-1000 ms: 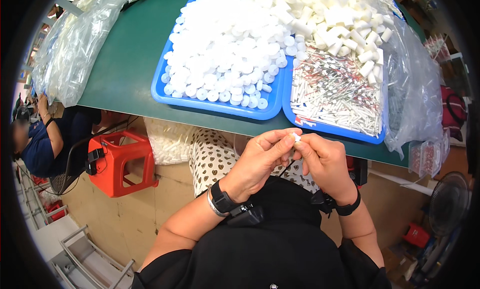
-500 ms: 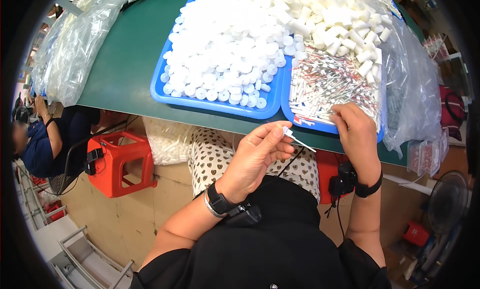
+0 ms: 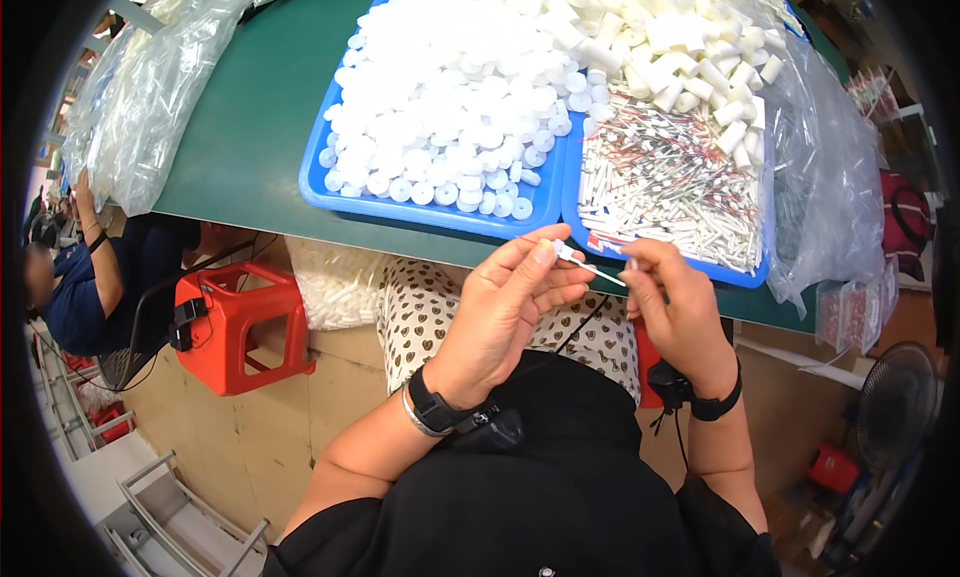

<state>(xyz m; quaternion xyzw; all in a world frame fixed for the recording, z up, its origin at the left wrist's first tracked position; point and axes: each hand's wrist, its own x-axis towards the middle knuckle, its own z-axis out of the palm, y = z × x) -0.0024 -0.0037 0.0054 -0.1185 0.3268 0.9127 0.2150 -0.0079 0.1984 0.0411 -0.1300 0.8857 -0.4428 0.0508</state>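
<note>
My left hand pinches a small white plastic piece with a thin white stem between thumb and forefinger, its other fingers loosely curled. The stem points right, toward my right hand. That hand's thumb and forefinger are pressed together at the stem's tip; whatever lies between them is too small to make out. Just beyond the hands is a blue tray of small white connectors with red and dark wires. To its left a second blue tray holds a heap of white round discs.
Cream foam cylinders are piled behind the wired connectors. Clear plastic bags lie at the right, more bags at the left of the green table. A red stool and another person are at left.
My right hand has moved from the connector tray, left and toward me, to the tip of the stem. My left hand has shifted slightly left and still holds the white piece.
</note>
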